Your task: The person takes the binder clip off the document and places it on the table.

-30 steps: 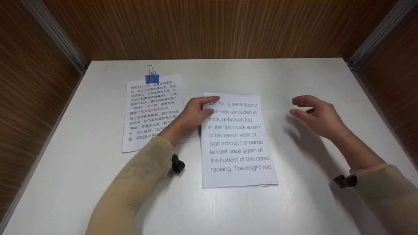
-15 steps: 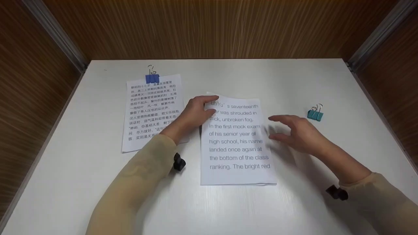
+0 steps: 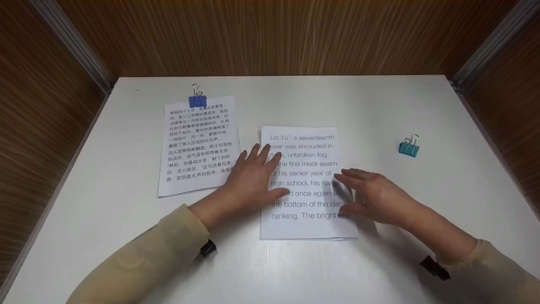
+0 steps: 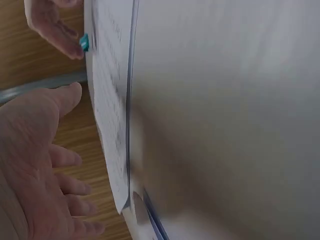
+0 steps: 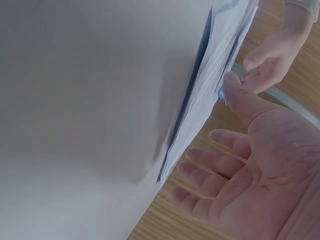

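Observation:
A stack of paper sheets (image 3: 310, 229) with large English print lies on the white table. Over its left edge my left hand (image 3: 249, 181) spreads its fingers, and the left wrist view shows that palm (image 4: 30, 165) raised off the paper with nothing in it. At the right edge, the fingertips of my right hand (image 3: 377, 198) overlap the print. Its fingers are loosely bent, and the palm (image 5: 270, 175) is bare in the right wrist view. Beyond this hand, a teal binder clip (image 3: 409, 148) rests on the table with its wire handles up.
A second stack of sheets (image 3: 192, 147), printed with Chinese text, lies to the left. A blue binder clip (image 3: 197, 101) grips its top edge. Wood-grain panels (image 3: 274, 38) stand along the back and both sides of the table.
My right hand has come away from the teal binder clip, leftward and nearer, to the English stack's right edge. My left hand has let go of the top left corner, slid nearer and spread.

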A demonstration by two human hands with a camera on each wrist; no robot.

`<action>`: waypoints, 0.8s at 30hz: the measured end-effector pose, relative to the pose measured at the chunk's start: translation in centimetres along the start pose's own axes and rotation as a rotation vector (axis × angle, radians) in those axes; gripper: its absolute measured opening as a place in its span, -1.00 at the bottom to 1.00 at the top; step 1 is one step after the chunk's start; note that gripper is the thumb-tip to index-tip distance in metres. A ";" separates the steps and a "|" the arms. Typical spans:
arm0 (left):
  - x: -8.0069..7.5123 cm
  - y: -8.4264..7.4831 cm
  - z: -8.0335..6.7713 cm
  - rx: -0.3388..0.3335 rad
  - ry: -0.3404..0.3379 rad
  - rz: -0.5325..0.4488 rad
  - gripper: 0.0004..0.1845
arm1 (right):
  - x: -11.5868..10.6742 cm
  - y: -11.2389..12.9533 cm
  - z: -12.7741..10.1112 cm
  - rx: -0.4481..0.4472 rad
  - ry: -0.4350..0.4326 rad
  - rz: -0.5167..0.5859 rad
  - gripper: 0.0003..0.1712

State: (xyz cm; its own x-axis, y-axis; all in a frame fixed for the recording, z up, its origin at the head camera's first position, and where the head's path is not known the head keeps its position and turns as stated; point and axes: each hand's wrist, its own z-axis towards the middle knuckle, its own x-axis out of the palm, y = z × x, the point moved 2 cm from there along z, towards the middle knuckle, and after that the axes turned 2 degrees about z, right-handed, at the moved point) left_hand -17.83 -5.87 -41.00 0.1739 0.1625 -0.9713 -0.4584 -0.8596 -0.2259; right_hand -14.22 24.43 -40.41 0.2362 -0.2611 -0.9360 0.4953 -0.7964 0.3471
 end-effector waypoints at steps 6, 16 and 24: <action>1.0 -1.5 -3.4 0.100 0.106 0.100 -0.04 | 0.7 1.1 -0.6 -0.097 -0.003 -0.061 -0.24; 1.6 -2.2 -4.4 0.127 0.181 0.085 -0.20 | 1.3 1.3 -1.1 -0.130 0.002 -0.115 -0.30; 2.0 -2.1 -3.1 0.119 0.198 0.070 -0.19 | 1.2 0.4 -1.3 -0.033 0.032 -0.116 -0.25</action>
State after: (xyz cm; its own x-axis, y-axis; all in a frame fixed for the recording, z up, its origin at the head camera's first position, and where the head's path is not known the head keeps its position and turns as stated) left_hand -13.87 -5.23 -42.20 0.3000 -0.0036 -0.9539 -0.5726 -0.8005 -0.1771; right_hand -12.68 24.48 -41.35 0.2024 -0.1503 -0.9677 0.5479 -0.8017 0.2391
